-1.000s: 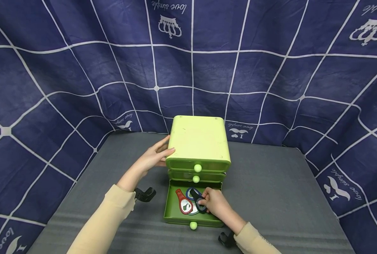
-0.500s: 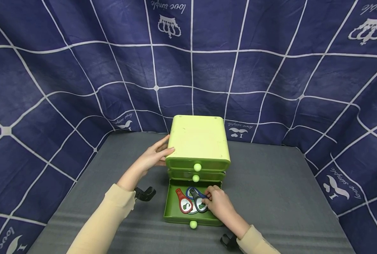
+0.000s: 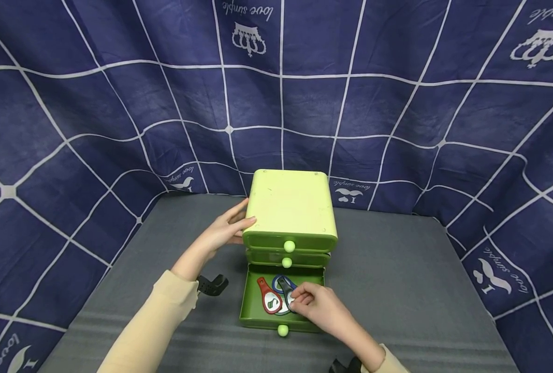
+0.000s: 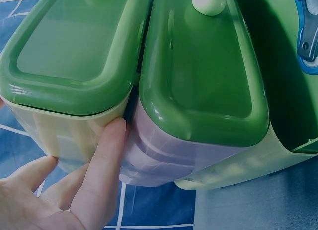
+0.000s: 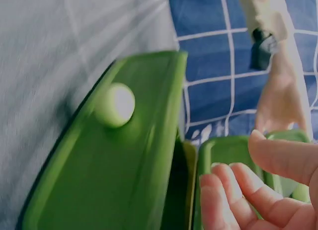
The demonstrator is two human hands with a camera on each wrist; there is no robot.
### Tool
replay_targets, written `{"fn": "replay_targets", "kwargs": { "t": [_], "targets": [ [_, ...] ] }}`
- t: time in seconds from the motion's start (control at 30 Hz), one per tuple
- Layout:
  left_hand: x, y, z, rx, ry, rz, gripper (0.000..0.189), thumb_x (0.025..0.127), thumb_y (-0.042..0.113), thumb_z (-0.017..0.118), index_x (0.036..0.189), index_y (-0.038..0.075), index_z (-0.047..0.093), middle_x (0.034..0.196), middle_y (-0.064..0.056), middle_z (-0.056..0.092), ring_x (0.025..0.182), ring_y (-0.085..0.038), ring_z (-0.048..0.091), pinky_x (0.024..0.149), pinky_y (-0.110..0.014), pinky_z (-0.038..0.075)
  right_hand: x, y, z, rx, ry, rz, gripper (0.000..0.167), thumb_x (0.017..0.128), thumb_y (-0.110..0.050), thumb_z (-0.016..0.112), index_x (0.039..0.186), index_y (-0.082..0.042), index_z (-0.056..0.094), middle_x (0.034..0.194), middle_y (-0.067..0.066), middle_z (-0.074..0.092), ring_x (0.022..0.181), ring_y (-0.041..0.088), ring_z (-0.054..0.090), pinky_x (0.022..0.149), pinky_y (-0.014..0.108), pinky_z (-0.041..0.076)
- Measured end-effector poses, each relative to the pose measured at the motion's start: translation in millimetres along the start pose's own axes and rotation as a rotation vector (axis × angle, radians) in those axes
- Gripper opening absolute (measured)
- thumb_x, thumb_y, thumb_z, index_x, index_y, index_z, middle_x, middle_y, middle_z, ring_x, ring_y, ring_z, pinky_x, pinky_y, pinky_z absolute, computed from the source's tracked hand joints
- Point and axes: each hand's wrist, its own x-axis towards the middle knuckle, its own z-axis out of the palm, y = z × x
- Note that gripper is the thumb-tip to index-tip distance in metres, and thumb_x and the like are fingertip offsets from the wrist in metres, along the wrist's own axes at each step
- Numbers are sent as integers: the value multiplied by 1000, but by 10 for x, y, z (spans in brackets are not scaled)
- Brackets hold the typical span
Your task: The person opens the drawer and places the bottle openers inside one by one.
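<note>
A small drawer cabinet with a pale yellow-green top (image 3: pixel 290 202) has its bottom drawer (image 3: pixel 253 313) pulled out. Inside lie several flat, paddle-shaped pieces with round white faces: a red one (image 3: pixel 261 286) on the left, a black one (image 3: pixel 284 286), and a blue-rimmed one (image 3: pixel 276 280) partly beneath the black one. My left hand (image 3: pixel 220 229) rests its straight fingers against the cabinet's left side. My right hand (image 3: pixel 323 306), fingers loosely bent, hovers over the drawer's right part, overlapping the black piece's round end. Nothing shows between its fingers in the right wrist view.
The upper two drawers, including the middle drawer (image 4: pixel 208 76), are pushed in. Round pale knobs (image 5: pixel 115 105) stick out of the drawer fronts. A black band (image 3: pixel 213 285) hangs at the left wrist. Behind the grey table surface (image 3: pixel 388 269) hangs a blue checked curtain (image 3: pixel 379 103).
My right hand has let go of the black paddle-shaped piece, which lies in the drawer, and has drawn back slightly toward me. My left hand stays put.
</note>
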Motion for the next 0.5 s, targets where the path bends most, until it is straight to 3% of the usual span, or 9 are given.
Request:
{"fn": "replay_targets", "kwargs": {
  "t": [0.17,0.37,0.5],
  "targets": [
    [-1,5,4,5,2,-4,81,96,44,62,159,33,12,159,-11,33,100,-21,69,94,-42,55,-123,-64,40,160,-118,-3,18,88,-19,74,94,-3,69,82,4,69,70,1,61,63,19,53],
    [-3,-1,-4,11,6,5,81,96,44,62,159,32,12,159,-11,33,101,-22,68,94,-42,55,-250,19,217,360,-282,21,15,93,-14,68,96,1,68,79,19,70,63,5,62,58,27,58],
    [-5,0,-4,15,1,9,81,96,44,61,159,32,12,159,-12,32,101,-22,68,94,-42,55,-338,128,365,438,-355,74,16,95,-14,65,96,2,67,79,16,70,63,6,62,57,21,56]
  ]
}}
